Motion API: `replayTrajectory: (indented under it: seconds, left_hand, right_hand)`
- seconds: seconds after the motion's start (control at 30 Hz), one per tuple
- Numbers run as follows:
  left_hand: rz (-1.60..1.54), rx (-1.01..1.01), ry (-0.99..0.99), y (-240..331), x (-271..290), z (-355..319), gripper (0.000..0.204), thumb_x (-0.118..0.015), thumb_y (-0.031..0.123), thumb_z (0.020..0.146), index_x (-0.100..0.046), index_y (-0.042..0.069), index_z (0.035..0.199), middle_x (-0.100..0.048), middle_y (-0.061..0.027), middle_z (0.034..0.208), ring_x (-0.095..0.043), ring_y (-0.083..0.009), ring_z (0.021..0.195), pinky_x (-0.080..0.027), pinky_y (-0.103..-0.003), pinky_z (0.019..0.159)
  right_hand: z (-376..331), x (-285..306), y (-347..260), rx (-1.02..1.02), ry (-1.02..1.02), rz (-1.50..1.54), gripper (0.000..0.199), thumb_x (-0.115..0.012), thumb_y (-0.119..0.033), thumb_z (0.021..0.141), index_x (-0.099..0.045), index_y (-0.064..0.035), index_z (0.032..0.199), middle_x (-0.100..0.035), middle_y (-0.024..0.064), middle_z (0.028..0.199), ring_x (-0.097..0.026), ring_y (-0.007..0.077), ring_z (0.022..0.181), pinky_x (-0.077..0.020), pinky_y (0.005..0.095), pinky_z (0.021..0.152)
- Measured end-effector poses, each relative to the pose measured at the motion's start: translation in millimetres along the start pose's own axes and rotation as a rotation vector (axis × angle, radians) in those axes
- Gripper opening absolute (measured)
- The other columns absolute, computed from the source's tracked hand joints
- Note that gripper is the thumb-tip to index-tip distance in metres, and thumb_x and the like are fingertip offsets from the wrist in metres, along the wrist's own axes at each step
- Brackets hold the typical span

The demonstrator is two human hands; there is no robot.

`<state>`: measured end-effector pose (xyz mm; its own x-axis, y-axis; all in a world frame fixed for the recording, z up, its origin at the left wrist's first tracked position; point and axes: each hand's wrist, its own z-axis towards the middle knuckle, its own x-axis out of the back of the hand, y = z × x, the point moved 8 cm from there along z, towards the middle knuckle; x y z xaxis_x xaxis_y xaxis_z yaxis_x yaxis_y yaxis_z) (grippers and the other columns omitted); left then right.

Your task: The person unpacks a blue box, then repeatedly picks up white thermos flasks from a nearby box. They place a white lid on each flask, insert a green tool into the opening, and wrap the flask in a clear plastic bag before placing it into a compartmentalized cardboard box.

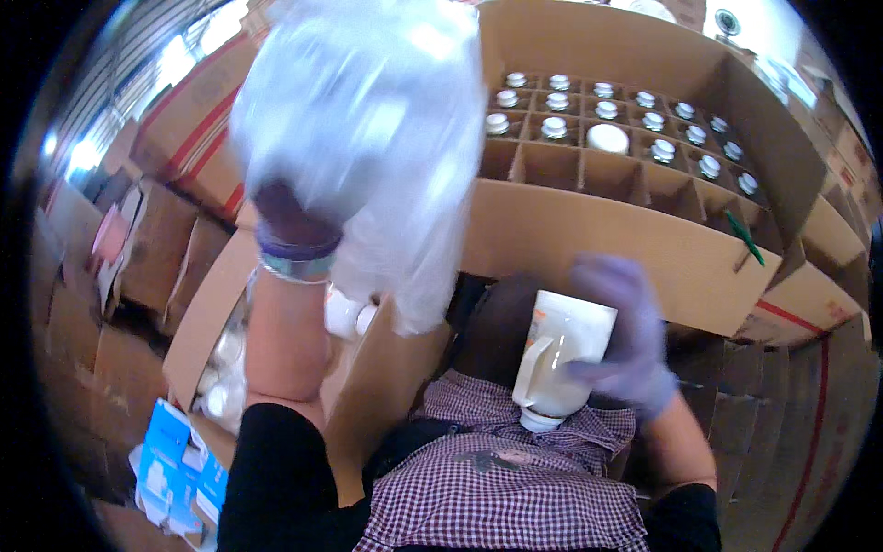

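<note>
My left hand (292, 216), in a purple glove, is raised at the upper left with a large clear plastic bag (386, 120). The bag is smeared by motion and covers most of the fingers. Over my lap, my gloved right hand (635, 336) grips a white jug-shaped bottle (575, 340) with a side handle. That bottle is upside down, its white cap pointing toward my checked apron (497, 478).
Ahead stands an open carton (598, 221) with cardboard dividers and several capped bottles; one cap (608, 139) is wider. A green pen-like object (745, 237) sits at its near edge. At left, another open box (382, 396) holds white bottles, beside blue-and-white packaging (170, 469).
</note>
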<state>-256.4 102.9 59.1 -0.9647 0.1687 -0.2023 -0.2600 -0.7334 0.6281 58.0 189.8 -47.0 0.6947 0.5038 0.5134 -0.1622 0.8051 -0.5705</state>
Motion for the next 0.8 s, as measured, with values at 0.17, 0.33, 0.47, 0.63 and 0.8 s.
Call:
replayTrajectory:
  seconds: [0.17, 0.33, 0.47, 0.63, 0.8]
  left_hand:
    - [-0.726, -0.001, 0.013, -93, -82, 73, 0.039, -0.04, 0.036, 0.105, -0.063, 0.013, 0.127, -0.062, -0.0066, 0.135, -0.041, -0.0319, 0.142, -0.02, -0.052, 0.121]
    - [-0.007, 0.139, 0.107, -152, -108, 45, 0.085, -0.054, 0.062, 0.094, -0.032, 0.004, 0.153, -0.041, -0.0157, 0.153, -0.036, -0.03, 0.144, -0.025, -0.046, 0.12]
    - [1.041, 0.023, 0.011, -141, -160, -7, 0.073, -0.067, 0.029, 0.094, -0.031, 0.001, 0.151, -0.045, -0.0171, 0.144, -0.045, -0.0336, 0.134, -0.038, -0.045, 0.112]
    - [0.414, 0.604, 0.384, -208, -79, -45, 0.05, -0.065, 0.004, 0.087, -0.049, -0.001, 0.135, -0.058, -0.0148, 0.128, -0.059, -0.0269, 0.118, -0.048, -0.039, 0.102]
    - [-0.543, 0.364, 0.54, -223, -31, -63, 0.036, -0.048, 0.024, 0.096, -0.059, 0.005, 0.124, -0.063, -0.0094, 0.127, -0.06, -0.0255, 0.119, -0.05, -0.041, 0.099]
  right_hand:
    - [9, -54, 15, 0.16, 0.46, -0.118, 0.072, -0.084, -0.047, 0.074, -0.059, -0.0067, 0.128, -0.054, 0.0205, 0.133, -0.051, 0.0395, 0.125, -0.0413, 0.0515, 0.105]
    - [13, -11, 60, -0.173, 0.625, 0.277, 0.046, -0.082, -0.026, 0.081, -0.067, -0.0017, 0.116, -0.072, 0.0147, 0.104, -0.069, 0.0255, 0.096, -0.0537, 0.0407, 0.085]
    - [8, 19, 93, -0.555, 0.719, 0.445, 0.025, -0.074, -0.016, 0.087, -0.072, -0.0008, 0.107, -0.075, 0.0106, 0.095, -0.072, 0.0204, 0.085, -0.0553, 0.0361, 0.074]
    - [7, 22, 86, -0.31, 0.644, 0.086, 0.026, -0.076, -0.017, 0.084, -0.07, -0.0063, 0.107, -0.074, 0.0115, 0.091, -0.072, 0.0222, 0.082, -0.0549, 0.035, 0.073]
    - [-30, 62, 160, -0.592, 0.579, -0.312, 0.023, -0.073, -0.019, 0.081, -0.065, -0.007, 0.098, -0.066, 0.0116, 0.078, -0.065, 0.0301, 0.07, -0.0511, 0.0409, 0.067]
